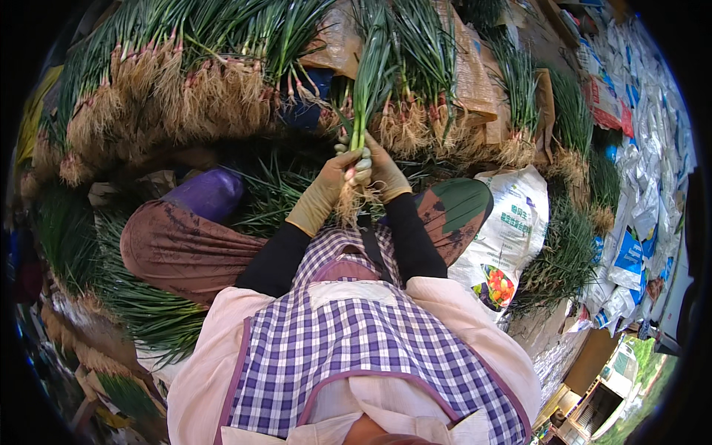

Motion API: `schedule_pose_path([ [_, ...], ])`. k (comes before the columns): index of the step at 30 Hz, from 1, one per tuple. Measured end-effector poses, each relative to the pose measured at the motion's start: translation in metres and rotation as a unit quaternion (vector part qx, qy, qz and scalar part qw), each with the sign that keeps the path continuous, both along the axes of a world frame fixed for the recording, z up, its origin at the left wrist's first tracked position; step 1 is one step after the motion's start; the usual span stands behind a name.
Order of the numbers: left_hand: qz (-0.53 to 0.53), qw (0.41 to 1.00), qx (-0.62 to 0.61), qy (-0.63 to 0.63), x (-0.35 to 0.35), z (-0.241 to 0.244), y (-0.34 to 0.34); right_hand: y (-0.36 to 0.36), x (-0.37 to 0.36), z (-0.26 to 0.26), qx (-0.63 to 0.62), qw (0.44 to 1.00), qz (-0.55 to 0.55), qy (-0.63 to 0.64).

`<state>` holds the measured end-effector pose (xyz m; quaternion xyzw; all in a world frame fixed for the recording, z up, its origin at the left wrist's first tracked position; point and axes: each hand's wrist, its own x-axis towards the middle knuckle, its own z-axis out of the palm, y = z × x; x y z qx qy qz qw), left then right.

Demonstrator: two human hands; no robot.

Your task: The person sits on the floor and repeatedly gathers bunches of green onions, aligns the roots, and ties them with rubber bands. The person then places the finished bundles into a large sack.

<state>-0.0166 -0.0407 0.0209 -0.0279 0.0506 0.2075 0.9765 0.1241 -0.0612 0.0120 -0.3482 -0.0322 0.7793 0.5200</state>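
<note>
In front of my chest I hold a bunch of rooted allium plants (pixel 359 125), its green leaves pointing away from me and its pale roots toward me. My left hand (pixel 334 181), in a tan glove, is closed around the lower stems. My right hand (pixel 385 169), gloved alike, grips the same bunch from the other side. The fingers overlap around the stems, so part of each grip is hidden. Pale bulbs and stringy roots (pixel 349 204) stick out below the hands. Loose green plants (pixel 272 192) lie in my lap area, between my bent knees.
A long row of rooted plants (pixel 150 83) lies ahead, with more bunches (pixel 417 105) beside brown woven sheeting (pixel 470 67). Leafy piles (pixel 156 300) sit at my left. A printed white sack (pixel 500 233) is by my right knee; plastic bags (pixel 645 167) cover the far right.
</note>
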Motion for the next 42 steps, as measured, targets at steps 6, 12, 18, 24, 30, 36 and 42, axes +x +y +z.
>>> schedule_pose_path([
  [6,-0.048,0.969,0.112,0.213,-0.011,-0.013,0.01,0.021,-0.016,-0.001,-0.023,0.963,-0.031,-0.267],
  [12,-0.121,0.973,0.137,0.139,-0.006,-0.014,0.008,0.02,0.002,-0.049,-0.074,0.997,-0.002,0.013],
  [18,-0.066,0.974,0.213,-0.025,-0.023,0.02,0.032,-0.021,0.017,-0.01,0.205,0.741,0.474,-0.429],
  [24,-0.062,0.516,0.656,0.548,-0.039,-0.07,0.057,0.027,0.079,0.056,0.114,0.444,0.224,-0.86],
  [30,0.02,0.818,0.338,0.465,-0.002,-0.009,0.052,0.076,0.122,0.033,-0.051,0.285,0.24,-0.927],
  [36,0.059,0.881,0.273,0.381,0.014,-0.023,0.05,0.021,0.041,0.062,0.098,0.377,0.24,-0.889],
  [42,0.004,0.87,0.29,0.398,0.015,-0.01,0.043,-0.028,0.033,0.055,0.155,0.632,0.099,-0.753],
])
